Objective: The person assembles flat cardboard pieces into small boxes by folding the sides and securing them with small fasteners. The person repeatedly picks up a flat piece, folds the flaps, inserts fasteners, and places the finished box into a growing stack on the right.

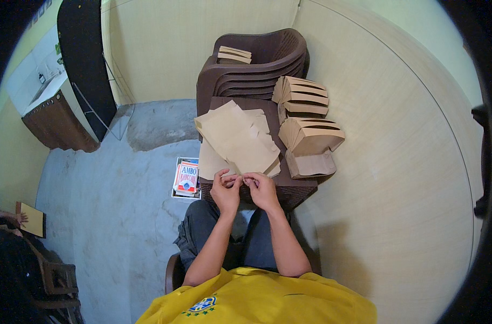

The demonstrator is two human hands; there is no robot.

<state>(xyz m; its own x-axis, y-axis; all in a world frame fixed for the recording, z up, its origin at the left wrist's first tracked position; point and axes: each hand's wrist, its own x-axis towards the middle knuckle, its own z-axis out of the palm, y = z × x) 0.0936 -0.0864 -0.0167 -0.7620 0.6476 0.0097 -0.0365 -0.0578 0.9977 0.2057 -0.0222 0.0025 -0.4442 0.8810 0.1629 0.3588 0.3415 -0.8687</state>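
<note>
A brown kraft paper piece (238, 135), with a folded far edge and cut notches along its right side, lies over more brown paper sheets (209, 162) on a dark brown woven-pattern table (297, 190). At its near corner my left hand (226, 193) and my right hand (262, 193) are side by side, fingertips pinched together on the paper. The fingertips cover the exact spot they grip. To the right of the sheets stand two bundles of folded brown paper bags, a near bundle (313, 135) and a far bundle (305, 94).
Behind the table are stacked brown plastic chairs (251, 75) with more folded paper (235, 54) on the seat. Left of the table, a white crate (175, 189) holds a red-and-white card box (187, 178). At far left, another person's hand (20, 218) touches a tan board (32, 218).
</note>
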